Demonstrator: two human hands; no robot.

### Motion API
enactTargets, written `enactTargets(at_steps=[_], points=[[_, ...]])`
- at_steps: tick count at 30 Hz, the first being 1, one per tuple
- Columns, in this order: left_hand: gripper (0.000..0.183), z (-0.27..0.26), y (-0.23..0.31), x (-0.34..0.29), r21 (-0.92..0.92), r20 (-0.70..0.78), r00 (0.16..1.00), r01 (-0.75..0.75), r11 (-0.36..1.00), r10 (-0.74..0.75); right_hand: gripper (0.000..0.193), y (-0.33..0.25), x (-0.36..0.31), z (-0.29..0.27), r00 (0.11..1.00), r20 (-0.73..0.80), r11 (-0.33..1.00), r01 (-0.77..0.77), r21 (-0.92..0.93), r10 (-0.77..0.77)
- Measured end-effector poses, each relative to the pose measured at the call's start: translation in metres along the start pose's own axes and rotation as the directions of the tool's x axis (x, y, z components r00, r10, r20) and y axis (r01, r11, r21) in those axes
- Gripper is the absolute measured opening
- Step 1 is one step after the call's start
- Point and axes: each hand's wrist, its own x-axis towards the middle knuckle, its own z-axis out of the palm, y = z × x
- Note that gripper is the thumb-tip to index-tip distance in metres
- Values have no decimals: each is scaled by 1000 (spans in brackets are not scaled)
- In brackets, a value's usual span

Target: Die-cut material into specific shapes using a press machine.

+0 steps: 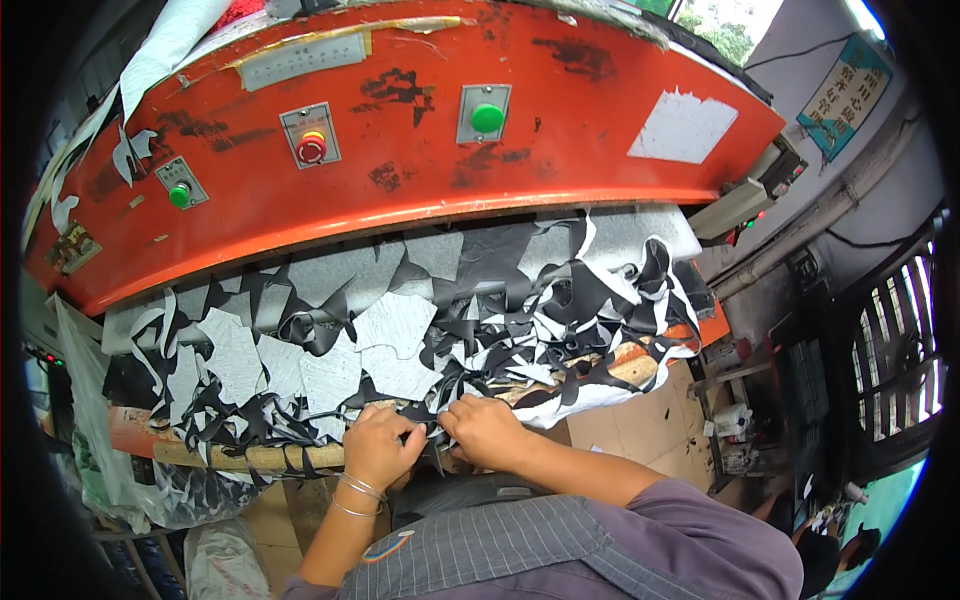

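Observation:
At the front edge of the press table, my left hand [380, 440], with bangles at its wrist, has its fingers curled among thin black scraps [452, 386]. Just to its right, my right hand [485, 430] pinches the same tangle of scraps. The two hands are a short gap apart, and both sets of fingertips are partly hidden. Ahead lie several light-grey cut pieces [395, 323] with shaped outlines, some overlapping. A heap of black-and-white offcuts [560, 320] spreads to the right of them.
An orange press beam [430, 130] spans above the table, bearing two green buttons and a red stop button [311, 148]. Under it lies a grey sheet [330, 270]. A wooden bar [245, 458] edges the table's front. Clear plastic sheeting [95, 410] hangs at left.

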Motion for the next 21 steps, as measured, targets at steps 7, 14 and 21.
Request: enactTargets(at_steps=[7, 14, 21], points=[[14, -17, 0, 16, -94, 185, 982, 52, 994, -34, 36, 31, 26, -39, 948, 313, 981, -5, 193, -57], [16, -39, -21, 104, -154, 204, 977, -37, 987, 69, 55, 178, 184, -93, 969, -241, 998, -53, 29, 59], [39, 51, -29, 199, -284, 78, 991, -86, 955, 113, 90, 208, 260, -92, 939, 8, 935, -342, -90, 344]])
